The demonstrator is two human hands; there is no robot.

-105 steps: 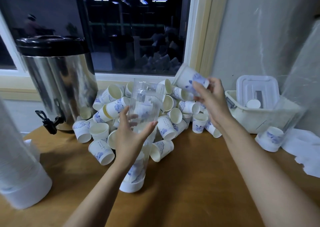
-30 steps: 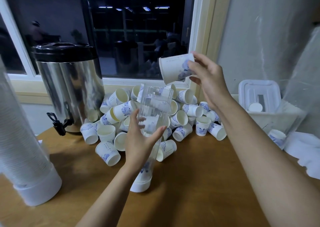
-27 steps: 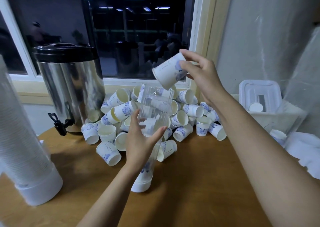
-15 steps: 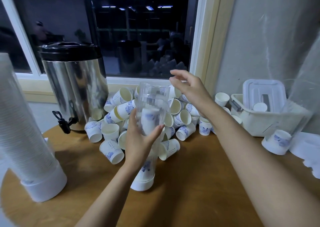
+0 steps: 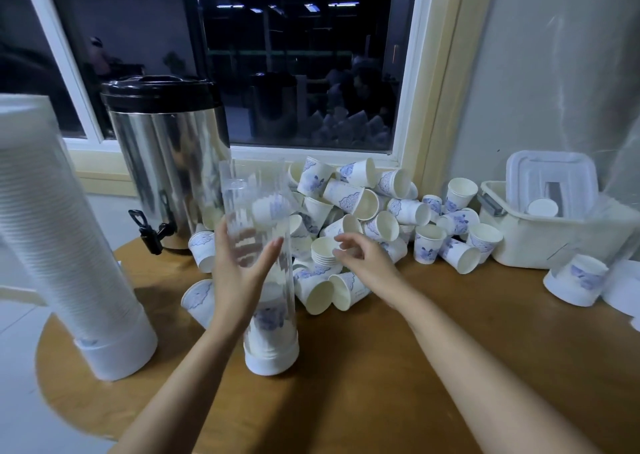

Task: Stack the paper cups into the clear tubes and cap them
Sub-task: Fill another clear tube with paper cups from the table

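Note:
A clear tube [image 5: 263,211] stands upright on the wooden table [image 5: 398,367], its foot in a white cap [image 5: 272,358]. Blue-patterned paper cups sit nested in its lower part. My left hand [image 5: 239,273] is wrapped around the tube's middle. A heap of loose paper cups [image 5: 363,211] lies behind it under the window. My right hand [image 5: 363,257] hovers with fingers spread over a small nested stack of cups [image 5: 323,251] at the front of the heap and holds nothing.
A steel drinks urn [image 5: 169,162] with a black tap stands at the back left. A tall capped white tube [image 5: 65,245] rises at the left edge. A white bin [image 5: 550,238] with a lid sits at the right, with one cup [image 5: 576,278] under plastic film.
My right hand tipped the cup it held into the tube's mouth and let it go. It then dropped down to the cup heap. My left hand stayed on the tube.

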